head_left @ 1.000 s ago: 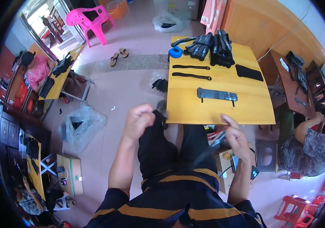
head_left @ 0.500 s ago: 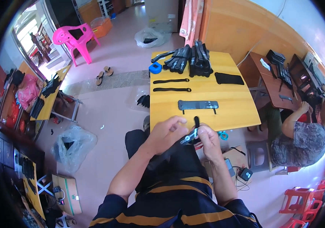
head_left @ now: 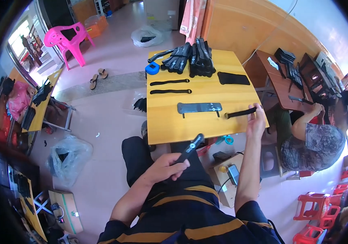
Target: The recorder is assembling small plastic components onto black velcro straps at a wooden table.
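Note:
My left hand (head_left: 168, 167) is closed around a narrow black strap bundle (head_left: 191, 147) with pale print, held above my lap near the table's front edge. Over the right side of the yellow table (head_left: 161, 130), my right hand (head_left: 256, 123) pinches one end of a black strap (head_left: 241, 113); a small ring shows at its other end. Left of that strap lies a dark grey flat pouch (head_left: 199, 107) with two short tabs. Two more black ring-ended straps, an upper strap (head_left: 170, 82) and a lower strap (head_left: 170, 91), lie flat behind it.
Strap bundles (head_left: 201, 61) are piled at the table's back, beside a blue device (head_left: 152, 68) and a black flat piece (head_left: 233, 78). A co-worker (head_left: 324, 138) sits to the right, another person (head_left: 19, 97) far left. Under the table stands a cardboard box (head_left: 222, 189).
My hands have moved apart. The left has drawn back toward my lap with the strap bundle; the right has reached out over the table's right side and now holds a black strap. The view has shifted slightly.

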The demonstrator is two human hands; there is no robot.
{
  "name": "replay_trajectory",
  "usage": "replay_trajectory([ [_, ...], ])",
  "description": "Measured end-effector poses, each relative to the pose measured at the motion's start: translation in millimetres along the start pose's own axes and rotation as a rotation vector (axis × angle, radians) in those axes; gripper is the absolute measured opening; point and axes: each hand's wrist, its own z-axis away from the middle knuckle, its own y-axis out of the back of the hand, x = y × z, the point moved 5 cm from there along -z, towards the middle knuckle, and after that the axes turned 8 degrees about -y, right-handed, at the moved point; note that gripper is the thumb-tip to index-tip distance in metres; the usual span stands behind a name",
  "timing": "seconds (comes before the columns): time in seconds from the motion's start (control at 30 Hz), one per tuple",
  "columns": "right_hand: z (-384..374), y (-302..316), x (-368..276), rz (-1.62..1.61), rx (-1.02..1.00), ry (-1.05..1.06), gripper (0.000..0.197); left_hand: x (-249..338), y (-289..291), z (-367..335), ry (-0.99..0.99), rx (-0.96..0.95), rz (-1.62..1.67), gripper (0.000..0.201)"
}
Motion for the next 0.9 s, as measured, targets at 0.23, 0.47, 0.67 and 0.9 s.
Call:
replay_trajectory([
  [0.23,-109.9,98.8,9.2,0.897,0.251,0.206,0.045,-20.9,18.1,17.8,-0.016,0.030,0.078,0.014],
  [0.47,-45.7,23.3,9.6,1.858,0.271,0.501,0.063,-31.0,17.4,29.6,-0.016,0.082,0.136,0.015],
  [0.67,-57.1,25.4,44.5,2.012,0.017,0.343,0.068,-23.9,8.9,15.9,-0.035,0.045,0.136,0.019],
  [0.9,-77.4,-21.7,59.7,1.989,-0.004,0.269,0.065,-9.2,-1.7,6.6,-0.095,0.013,0.139,0.026],
])
